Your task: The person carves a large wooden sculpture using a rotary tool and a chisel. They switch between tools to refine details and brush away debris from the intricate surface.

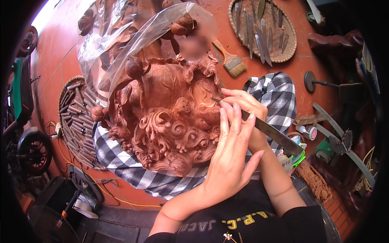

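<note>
A reddish-brown wood carving point(178, 121) with deep scrolls, flower buds and a smooth rounded middle lies in front of me on a black-and-white checked cloth point(275, 91). My right hand point(249, 109) grips a long, dark, flat carving blade point(279, 137). Its narrow tip meets a paler patch on the carving's right side, while the broad end points back over my right forearm. My left hand point(231, 150) is open, its fingers stretched forward and their tips resting on or against the blade near my right hand. My right fingers partly hide the blade's middle.
Clear plastic sheeting point(148, 34) drapes over the carving's far part. Beyond it lie a flat brush point(233, 62) and a woven tray point(283, 56) of blades. Many handled tools fill a basket point(65, 95) at left. A cable point(117, 198) crosses the tiled floor; metal stands point(342, 141) are at right.
</note>
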`<state>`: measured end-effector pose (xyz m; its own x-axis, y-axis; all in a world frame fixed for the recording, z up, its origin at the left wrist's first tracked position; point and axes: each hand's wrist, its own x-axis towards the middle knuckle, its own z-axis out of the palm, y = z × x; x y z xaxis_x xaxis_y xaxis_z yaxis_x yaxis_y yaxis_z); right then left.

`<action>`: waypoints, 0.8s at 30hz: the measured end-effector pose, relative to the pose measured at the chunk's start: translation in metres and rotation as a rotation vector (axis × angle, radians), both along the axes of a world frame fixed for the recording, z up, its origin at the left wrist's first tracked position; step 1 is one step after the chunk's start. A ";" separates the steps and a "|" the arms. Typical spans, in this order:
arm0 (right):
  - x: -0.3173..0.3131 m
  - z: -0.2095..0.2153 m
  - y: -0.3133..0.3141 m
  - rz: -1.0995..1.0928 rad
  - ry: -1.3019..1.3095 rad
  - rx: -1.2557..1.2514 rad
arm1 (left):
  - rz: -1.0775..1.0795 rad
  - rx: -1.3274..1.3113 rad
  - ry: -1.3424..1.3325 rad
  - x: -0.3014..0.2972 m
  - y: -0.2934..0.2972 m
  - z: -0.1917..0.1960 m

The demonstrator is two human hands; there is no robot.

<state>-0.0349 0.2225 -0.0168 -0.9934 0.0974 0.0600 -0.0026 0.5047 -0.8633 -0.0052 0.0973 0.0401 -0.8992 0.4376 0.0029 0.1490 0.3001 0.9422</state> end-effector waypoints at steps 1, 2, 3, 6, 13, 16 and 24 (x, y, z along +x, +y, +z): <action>0.001 0.003 -0.003 0.002 -0.010 0.000 | 0.005 -0.009 -0.002 0.002 -0.002 0.002; 0.002 0.006 -0.005 0.002 -0.018 0.006 | 0.007 -0.012 -0.002 0.002 -0.003 0.002; 0.003 0.008 -0.007 0.023 -0.004 0.050 | 0.013 -0.002 -0.004 0.002 -0.003 0.002; 0.001 0.003 -0.003 0.008 -0.026 -0.020 | 0.021 0.021 -0.008 0.001 -0.004 0.002; -0.001 0.005 -0.001 0.026 0.001 0.026 | 0.020 0.010 0.006 0.002 -0.006 0.002; -0.001 0.001 0.001 0.051 0.037 0.030 | 0.022 0.022 0.021 0.000 -0.001 -0.003; -0.004 0.004 0.004 0.084 0.009 0.035 | 0.037 0.004 0.022 -0.001 -0.003 0.000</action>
